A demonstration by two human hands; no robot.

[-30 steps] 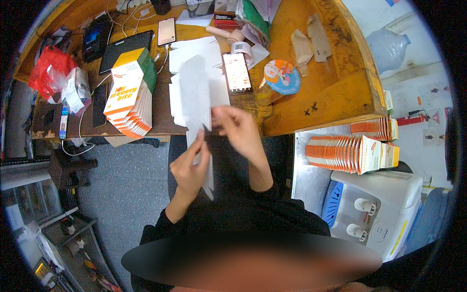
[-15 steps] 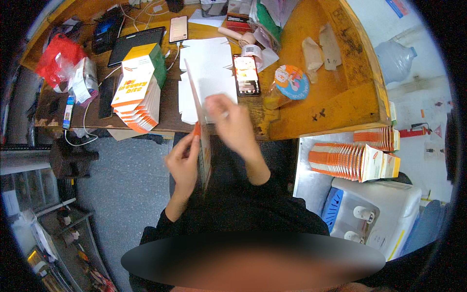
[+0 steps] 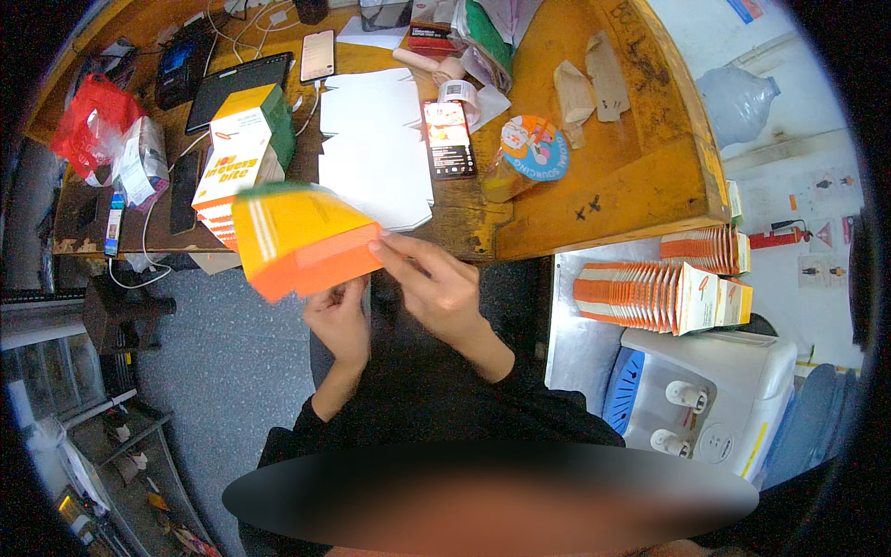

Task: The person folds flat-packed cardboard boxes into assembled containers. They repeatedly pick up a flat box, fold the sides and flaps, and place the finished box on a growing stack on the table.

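Note:
In front of my body, over the table's near edge, I hold a yellow and orange food carton (image 3: 306, 246), slightly blurred by motion. My right hand (image 3: 441, 290) pinches its right corner between thumb and fingers. Below its lower edge, the fingers of my left hand (image 3: 339, 323) are closed on it, the fingertips partly hidden behind the cardboard. Behind the carton lies a pile of flat white carton blanks (image 3: 371, 139). To the left, a nested stack of white, yellow and orange cartons (image 3: 243, 148) is partly covered by the one in my hands.
A lit phone (image 3: 448, 139) and a tape roll (image 3: 458, 92) lie right of the blanks. Another phone (image 3: 317, 56) and a black tablet (image 3: 239, 91) sit farther back. More nested cartons (image 3: 640, 295) stand at right, beside a water dispenser (image 3: 696, 395). A red bag (image 3: 97, 121) is far left.
The carton, seen edge-on before, has swung leftward and now shows its yellow and orange side. My right hand has come down to its corner. The whole view has shifted slightly.

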